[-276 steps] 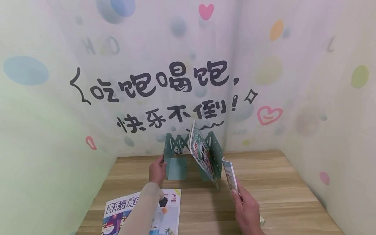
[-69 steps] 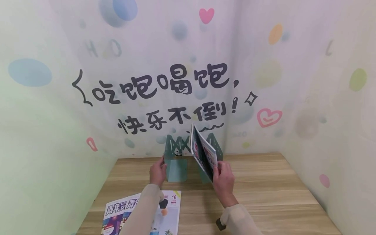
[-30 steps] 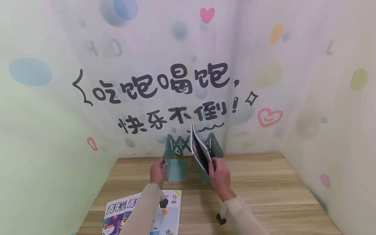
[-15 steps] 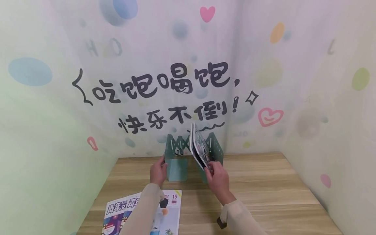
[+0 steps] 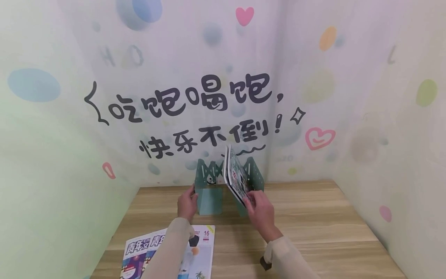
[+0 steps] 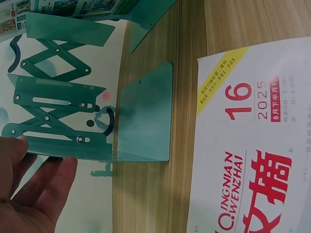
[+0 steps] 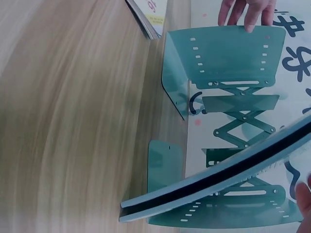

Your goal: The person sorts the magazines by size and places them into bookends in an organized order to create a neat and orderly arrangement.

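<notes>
A green expandable metal bookend [image 5: 210, 201] stands on the table against the back wall. My left hand [image 5: 187, 205] grips the outer edge of its left end plate; in the left wrist view the thumb and fingers [image 6: 60, 179] pinch that plate. Two magazines [image 5: 237, 176] lean side by side toward the bookend's right end, tilted, with a narrow dark gap between them in the right wrist view. My right hand [image 5: 261, 213] holds the near lower edge of the right-hand magazine. Only part of this hand shows at the right wrist view's edge.
Several magazines [image 5: 205, 252] lie fanned out at the front left of the wooden table [image 5: 320, 217], partly under my left sleeve. One cover reads 16. A printed wall [image 5: 181, 58] rises directly behind the bookend, and side walls flank the table.
My right hand has brought a magazine from the right into the bookend, beside the one leaning there. The gap between the two has narrowed. My left hand has stayed on the end plate.
</notes>
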### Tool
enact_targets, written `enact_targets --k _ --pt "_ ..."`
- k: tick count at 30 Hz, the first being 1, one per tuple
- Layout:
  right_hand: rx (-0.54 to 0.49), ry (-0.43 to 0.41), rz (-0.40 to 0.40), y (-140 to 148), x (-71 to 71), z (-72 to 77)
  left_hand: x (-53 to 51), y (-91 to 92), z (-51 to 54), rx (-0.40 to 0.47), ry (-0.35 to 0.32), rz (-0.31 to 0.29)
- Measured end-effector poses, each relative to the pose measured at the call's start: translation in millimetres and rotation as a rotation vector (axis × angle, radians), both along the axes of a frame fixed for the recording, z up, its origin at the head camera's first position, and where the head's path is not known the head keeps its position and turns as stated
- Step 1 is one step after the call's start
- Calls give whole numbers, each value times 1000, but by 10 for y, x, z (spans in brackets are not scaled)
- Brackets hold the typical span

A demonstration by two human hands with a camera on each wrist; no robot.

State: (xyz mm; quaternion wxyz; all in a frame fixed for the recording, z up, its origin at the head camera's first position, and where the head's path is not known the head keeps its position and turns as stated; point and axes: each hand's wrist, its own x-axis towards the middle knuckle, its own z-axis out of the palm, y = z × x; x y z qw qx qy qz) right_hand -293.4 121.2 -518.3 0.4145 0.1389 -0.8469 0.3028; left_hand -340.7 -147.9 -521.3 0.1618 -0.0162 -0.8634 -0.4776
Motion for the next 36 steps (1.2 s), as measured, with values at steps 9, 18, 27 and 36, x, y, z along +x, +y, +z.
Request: enact_targets --k 9,18,27,36 --pt "1 81 -38 161 -162 87 11 -9 35 -16 5 1" --pt "-3 -145 -21 306 -275 192 -15 -16 33 -12 29 -10" --pt "-36 -295 32 341 -358 168 32 -20 34 -5 28 -11" --pt "-100 -462 73 429 -432 76 18 -31 -10 2 21 -21"
